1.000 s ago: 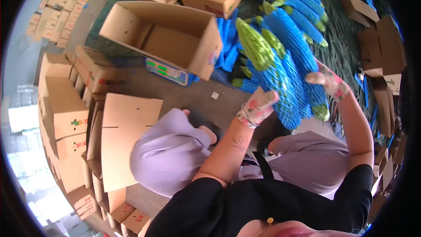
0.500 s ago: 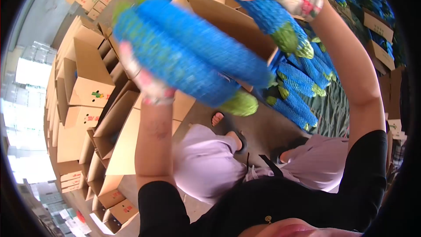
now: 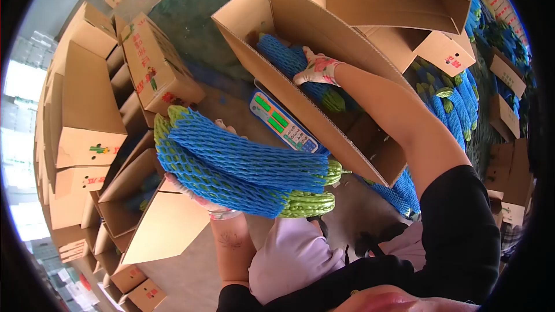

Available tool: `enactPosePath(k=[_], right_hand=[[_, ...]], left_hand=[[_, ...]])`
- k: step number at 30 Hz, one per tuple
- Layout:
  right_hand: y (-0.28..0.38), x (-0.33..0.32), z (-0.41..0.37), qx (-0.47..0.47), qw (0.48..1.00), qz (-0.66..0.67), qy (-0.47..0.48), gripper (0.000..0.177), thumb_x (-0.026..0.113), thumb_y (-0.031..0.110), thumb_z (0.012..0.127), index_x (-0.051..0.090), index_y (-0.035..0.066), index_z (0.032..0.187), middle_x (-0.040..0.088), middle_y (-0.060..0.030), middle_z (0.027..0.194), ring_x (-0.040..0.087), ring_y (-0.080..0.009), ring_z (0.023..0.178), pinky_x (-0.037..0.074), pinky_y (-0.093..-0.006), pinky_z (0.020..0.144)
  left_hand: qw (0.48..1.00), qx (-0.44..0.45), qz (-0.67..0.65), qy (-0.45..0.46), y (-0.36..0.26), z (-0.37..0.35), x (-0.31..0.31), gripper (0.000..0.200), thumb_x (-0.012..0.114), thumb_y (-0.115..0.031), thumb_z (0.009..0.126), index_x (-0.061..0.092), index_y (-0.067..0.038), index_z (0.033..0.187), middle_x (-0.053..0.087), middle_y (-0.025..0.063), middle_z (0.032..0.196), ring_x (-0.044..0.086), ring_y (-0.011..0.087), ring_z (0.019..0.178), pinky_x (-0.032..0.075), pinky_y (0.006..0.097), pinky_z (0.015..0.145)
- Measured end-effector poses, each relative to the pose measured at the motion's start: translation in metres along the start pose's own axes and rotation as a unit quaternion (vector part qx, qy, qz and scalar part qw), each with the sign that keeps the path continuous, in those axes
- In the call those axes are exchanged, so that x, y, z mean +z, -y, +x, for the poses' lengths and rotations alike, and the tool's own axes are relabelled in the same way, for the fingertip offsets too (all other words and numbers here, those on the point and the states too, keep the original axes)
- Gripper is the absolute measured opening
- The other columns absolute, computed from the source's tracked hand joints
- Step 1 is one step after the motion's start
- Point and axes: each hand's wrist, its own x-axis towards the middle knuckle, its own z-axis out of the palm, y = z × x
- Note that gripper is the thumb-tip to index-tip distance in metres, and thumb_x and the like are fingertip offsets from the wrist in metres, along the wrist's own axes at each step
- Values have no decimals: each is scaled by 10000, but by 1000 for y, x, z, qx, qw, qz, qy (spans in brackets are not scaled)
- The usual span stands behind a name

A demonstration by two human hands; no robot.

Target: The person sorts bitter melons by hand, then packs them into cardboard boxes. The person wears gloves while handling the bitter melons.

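My left hand (image 3: 199, 199), in a patterned glove, supports two bitter melons (image 3: 248, 164) in blue foam nets from beneath. They lie side by side, green ends pointing right, and cover most of the hand. Inside the long open cardboard box (image 3: 324, 20), my gloved right hand (image 3: 319, 70) is closed round a netted bitter melon (image 3: 280, 55) near the box's far-left end. A green tip shows below that hand. The rest of the box floor is partly hidden by my right forearm. Between the held melons and the box is a blue scale (image 3: 283, 122) with lit green displays.
Open cartons (image 3: 89, 98) are stacked on the left, with a printed carton (image 3: 153, 60) beside them. Another open box (image 3: 393, 6) stands behind the long one. More netted bitter melons (image 3: 454, 104) are piled on the right, near further cartons (image 3: 506, 95).
My right hand has moved from above the box down into it with a netted melon. My left hand has lowered its two melons slightly. The scale has come into view.
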Motion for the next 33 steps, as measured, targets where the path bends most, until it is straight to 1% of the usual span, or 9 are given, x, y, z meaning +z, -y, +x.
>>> enactPosePath(k=[5, 9, 13, 17, 19, 21, 25, 27, 33], right_hand=[[0, 1, 3, -69, 990, 6, -124, 1034, 767, 443, 682, 233, 28, 1464, 530, -196, 1260, 527, -313, 1173, 436, -370, 968], [20, -53, -87, -232, 927, 292, 26, 556, 674, 282, 866, 501, -22, 1298, 657, -68, 1023, 554, -115, 1057, 444, -271, 905], [27, -69, -212, -343, 832, 343, 269, 668, 691, 248, 862, 383, -10, 1395, 542, -79, 1291, 510, -131, 1152, 412, -293, 973], [30, -60, -280, -272, 875, 332, 221, 777, 778, 168, 757, 372, -24, 1391, 538, -97, 1286, 517, -151, 1142, 413, -309, 991], [24, -67, -295, -275, 872, 387, 121, 742, 801, 311, 735, 467, -5, 1317, 633, -96, 1129, 587, -140, 1015, 470, -286, 893], [14, -80, -299, -255, 872, 411, 77, 679, 778, 264, 735, 497, -45, 1270, 648, -117, 1081, 597, -142, 977, 475, -289, 885], [-23, -68, -237, -184, 947, 225, -133, 792, 739, 430, 725, 468, -44, 1299, 626, -178, 1123, 592, -235, 1056, 456, -329, 908], [-46, -59, -188, -182, 967, 154, -88, 784, 721, 446, 727, 464, -20, 1302, 609, -203, 1118, 578, -298, 1080, 451, -358, 904], [-51, -27, -133, -70, 997, -6, -16, 711, 672, 378, 779, 425, -12, 1319, 586, -251, 1171, 559, -356, 1124, 450, -383, 923]], left_hand=[[1000, -9, -7, 26, 6, 6, -9, 909, 557, -684, 794, 298, -114, 1453, 406, 237, 1371, 430, 412, 1226, 348, 579, 1036], [999, 17, 34, 15, 7, 4, 0, 915, 562, -677, 796, 289, -108, 1459, 376, 260, 1398, 401, 436, 1261, 321, 590, 1049], [999, 37, 24, 1, 22, 5, 61, 884, 499, -692, 819, 293, -119, 1460, 381, 258, 1401, 430, 419, 1242, 343, 566, 1045], [999, 10, 46, -4, 40, 9, 113, 833, 450, -686, 840, 328, -122, 1440, 437, 215, 1373, 463, 372, 1226, 369, 525, 1040], [991, 12, 93, -95, 48, 8, 126, 787, 373, -668, 864, 328, -127, 1434, 412, 148, 1409, 446, 344, 1244, 336, 499, 1072], [987, -121, -102, 36, 54, 6, 97, 648, 453, -593, 881, 521, -50, 1229, 624, 133, 1022, 600, 283, 946, 492, 440, 865], [983, -163, -68, -43, 50, 0, 57, 671, 539, -583, 844, 501, -17, 1202, 595, 119, 1014, 586, 245, 913, 487, 389, 772], [971, -172, -144, -88, 37, 1, 55, 682, 564, -583, 830, 497, -10, 1194, 588, 117, 1029, 580, 237, 903, 483, 382, 751], [998, -24, 56, -20, 11, 38, 69, 692, 609, -584, 807, 498, -23, 1197, 578, 62, 1010, 570, 213, 894, 484, 386, 766]])
